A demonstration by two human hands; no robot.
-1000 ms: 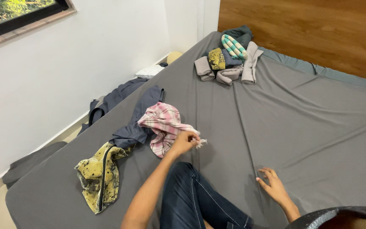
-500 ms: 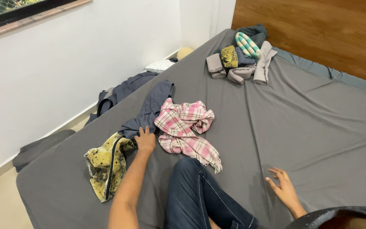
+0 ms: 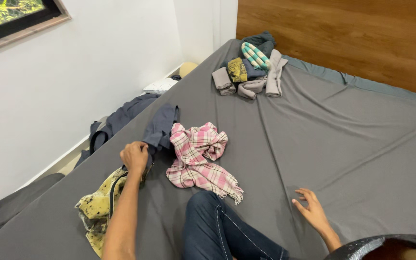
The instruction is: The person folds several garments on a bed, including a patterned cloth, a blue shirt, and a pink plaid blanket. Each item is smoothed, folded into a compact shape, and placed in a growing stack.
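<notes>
A wide bed covered in a grey fitted sheet (image 3: 343, 139) fills the view. Near its far edge lies a heap of folded grey, yellow and striped clothes (image 3: 249, 70). A crumpled pink plaid cloth (image 3: 198, 156) sits near the person's knee, just beside a dark blue-grey garment (image 3: 160, 126). The left hand (image 3: 135, 156) is clenched around that garment's lower end, above a yellow mottled garment (image 3: 99, 207). The right hand (image 3: 311, 212) rests loosely spread on the sheet, grasping nothing.
</notes>
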